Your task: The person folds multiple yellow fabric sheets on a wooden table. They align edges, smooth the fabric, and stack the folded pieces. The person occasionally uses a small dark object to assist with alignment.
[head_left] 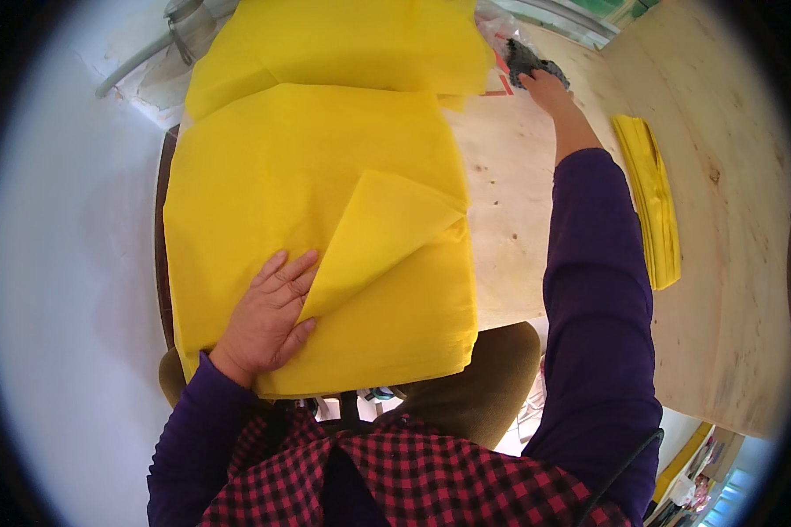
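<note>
A stack of thin yellow fabric sheets (237, 176) lies in front of me, its near edge reaching over my lap. One corner of the top sheet is folded back into a triangular flap (380, 230). My left hand (268, 321) rests flat on the stack with its fingers spread, the thumb side against the flap's edge. At the far right my right arm is stretched out, and my right hand (549, 92) has its fingers on a crumpled dark grey knitted-looking cloth (525, 61). The fingertips are partly hidden there.
More yellow fabric (343, 48) lies beyond the stack. A narrow folded yellow bundle (650, 202) sits right of my right arm on the pale wooden table (510, 211). Clear plastic (494, 25) lies by the grey cloth. A white wall (70, 263) stands at the left.
</note>
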### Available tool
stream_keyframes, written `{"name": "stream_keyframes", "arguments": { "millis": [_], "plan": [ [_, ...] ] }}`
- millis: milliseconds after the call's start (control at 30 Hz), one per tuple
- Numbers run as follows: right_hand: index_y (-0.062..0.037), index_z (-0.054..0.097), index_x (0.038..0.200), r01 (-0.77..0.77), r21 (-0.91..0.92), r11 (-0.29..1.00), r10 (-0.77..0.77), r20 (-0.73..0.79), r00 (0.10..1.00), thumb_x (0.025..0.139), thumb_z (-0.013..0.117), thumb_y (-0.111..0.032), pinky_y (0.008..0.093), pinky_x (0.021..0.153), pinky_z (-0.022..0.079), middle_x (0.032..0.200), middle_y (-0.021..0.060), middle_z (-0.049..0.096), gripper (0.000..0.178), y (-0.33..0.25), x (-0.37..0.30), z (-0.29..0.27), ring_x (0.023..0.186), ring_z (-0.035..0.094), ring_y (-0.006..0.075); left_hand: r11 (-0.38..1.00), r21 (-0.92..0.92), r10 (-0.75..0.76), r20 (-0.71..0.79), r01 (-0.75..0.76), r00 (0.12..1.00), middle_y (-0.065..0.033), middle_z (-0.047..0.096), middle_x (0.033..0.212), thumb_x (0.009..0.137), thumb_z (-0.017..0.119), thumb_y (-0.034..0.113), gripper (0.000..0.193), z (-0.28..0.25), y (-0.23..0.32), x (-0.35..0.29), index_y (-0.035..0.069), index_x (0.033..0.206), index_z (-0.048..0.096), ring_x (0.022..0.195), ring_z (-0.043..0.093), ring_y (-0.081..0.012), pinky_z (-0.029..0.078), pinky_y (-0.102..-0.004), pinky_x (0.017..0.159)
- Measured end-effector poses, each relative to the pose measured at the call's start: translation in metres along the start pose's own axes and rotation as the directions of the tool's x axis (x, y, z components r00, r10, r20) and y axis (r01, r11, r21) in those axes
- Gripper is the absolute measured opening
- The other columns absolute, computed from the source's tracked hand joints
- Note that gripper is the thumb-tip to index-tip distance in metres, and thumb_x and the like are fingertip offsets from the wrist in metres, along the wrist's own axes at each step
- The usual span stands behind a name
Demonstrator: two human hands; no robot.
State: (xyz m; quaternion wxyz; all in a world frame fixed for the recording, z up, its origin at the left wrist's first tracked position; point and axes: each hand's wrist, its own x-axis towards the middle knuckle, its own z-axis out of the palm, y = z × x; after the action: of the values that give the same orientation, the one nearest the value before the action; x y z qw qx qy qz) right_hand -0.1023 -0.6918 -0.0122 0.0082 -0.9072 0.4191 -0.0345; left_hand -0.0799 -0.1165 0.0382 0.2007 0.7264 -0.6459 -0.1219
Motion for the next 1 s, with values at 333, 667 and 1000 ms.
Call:
{"name": "stream_keyframes", "arguments": {
  "millis": [333,667,1000],
  "plan": [
    [-0.0065,0.067,0.113,-0.028,0.582,0.813,0.237,-0.286,0.928,0.08,0.07,-0.025,0.0344,0.082,0.05,0.099,0.0105,0.071,0.037,0.061,-0.081,-0.033,0.091,0.067,0.0238,1.0,-0.01,0.003,-0.051,-0.004,0.999,-0.0171,0.047,0.139,0.082,0.058,0.016,0.051,0.003,0.002,-0.003,-0.006,0.128,0.05,0.136,0.036,-0.0314,0.022,-0.0499,0.115],
    [0.002,0.065,0.1,0.26,0.807,0.53,0.142,-0.387,0.911,0.096,0.057,-0.017,0.0251,0.073,0.045,0.084,0.0004,0.064,0.021,0.083,-0.23,-0.123,0.079,0.055,0.0102,0.997,0.053,0.066,-0.153,-0.058,0.986,-0.0182,0.047,0.138,0.089,0.051,0.019,0.047,0.015,-0.001,-0.009,-0.004,0.131,0.048,0.135,0.037,-0.0304,0.023,-0.046,0.116],
    [0.0028,0.068,0.093,-0.066,0.95,0.305,0.11,0.034,0.993,0.096,0.058,-0.034,0.0234,0.07,0.047,0.086,0.0045,0.066,0.039,0.035,-0.338,-0.15,0.075,0.059,0.01,0.986,0.118,0.143,-0.235,-0.118,0.962,-0.0187,0.049,0.136,0.093,0.049,0.021,0.043,0.018,-0.006,-0.013,-0.004,0.129,0.049,0.13,0.041,-0.0305,0.025,-0.0439,0.115]
  ]
}}
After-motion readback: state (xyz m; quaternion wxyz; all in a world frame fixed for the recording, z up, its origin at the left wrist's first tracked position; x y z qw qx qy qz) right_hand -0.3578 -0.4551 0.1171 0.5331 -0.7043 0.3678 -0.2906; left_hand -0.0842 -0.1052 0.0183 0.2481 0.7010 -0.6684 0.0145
